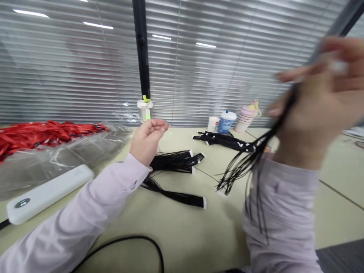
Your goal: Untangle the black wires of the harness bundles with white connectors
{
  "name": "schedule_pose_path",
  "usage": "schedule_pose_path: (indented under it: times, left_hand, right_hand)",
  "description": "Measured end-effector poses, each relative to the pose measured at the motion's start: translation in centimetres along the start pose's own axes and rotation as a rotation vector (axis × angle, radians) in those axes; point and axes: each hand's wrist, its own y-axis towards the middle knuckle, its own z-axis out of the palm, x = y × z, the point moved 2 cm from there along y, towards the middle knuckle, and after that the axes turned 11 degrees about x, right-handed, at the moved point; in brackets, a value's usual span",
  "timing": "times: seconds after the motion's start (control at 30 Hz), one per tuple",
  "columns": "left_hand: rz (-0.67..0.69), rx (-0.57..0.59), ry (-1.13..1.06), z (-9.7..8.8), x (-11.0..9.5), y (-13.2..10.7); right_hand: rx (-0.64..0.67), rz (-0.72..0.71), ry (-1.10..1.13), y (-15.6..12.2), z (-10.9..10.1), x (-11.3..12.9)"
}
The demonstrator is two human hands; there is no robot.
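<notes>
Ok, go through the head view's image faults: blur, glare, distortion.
In the head view, the right hand is strongly motion-blurred, as are the black cords hanging from it; the left hand is sharper. Ceiling-light reflections glare above the blinds, and the wide lens seems to bend the desk.

Your right fingers [301,72] grip one bunch of black cords [244,170]. Your left fingers [153,127] hold nothing. Below and right of your left fingers, the counter [176,235] carries three black cable bundles [173,161]. To their left lie one heap of red lanyards [42,136], one clear plastic bag [57,163] and one white power bank [48,193]. Below them runs one black cable [127,239]. Beyond them stand one lidded plastic cup [144,112]; beyond your right fingers, one paper cup [213,124], one blue-labelled cup [226,123] and one pink bottle [246,118].
</notes>
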Motion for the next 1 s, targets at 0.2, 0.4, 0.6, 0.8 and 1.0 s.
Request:
schedule_pose_path:
  times: [0.2, 0.4, 0.6, 0.8, 1.0]
  left_hand:
    - [-0.191, 0.328, -0.055, 0.6, -2.7, -1.8]
    - [-0.334, 0.398, 0.317, -2.5, -1.4, -0.1]
    - [-0.483, 0.531, 0.436, -4.3, -0.9, 0.6]
    - [-0.472, 0.713, 0.457, -4.5, -1.1, 0.6]
    - [-0.482, 0.778, 0.391, -4.1, -0.7, 0.6]
  right_hand:
    - [0.175, -0.003, 0.197, 4.4, 8.4, 1.8]
    - [0.489, 0.08, 0.366, 4.3, 9.9, 1.4]
    - [0.536, 0.174, 0.136, 3.3, 11.9, -1.3]
    - [0.679, 0.158, 0.235, 2.4, 14.6, -2.0]
    - [0.537, 0.167, 0.145, 2.7, 12.8, -1.8]
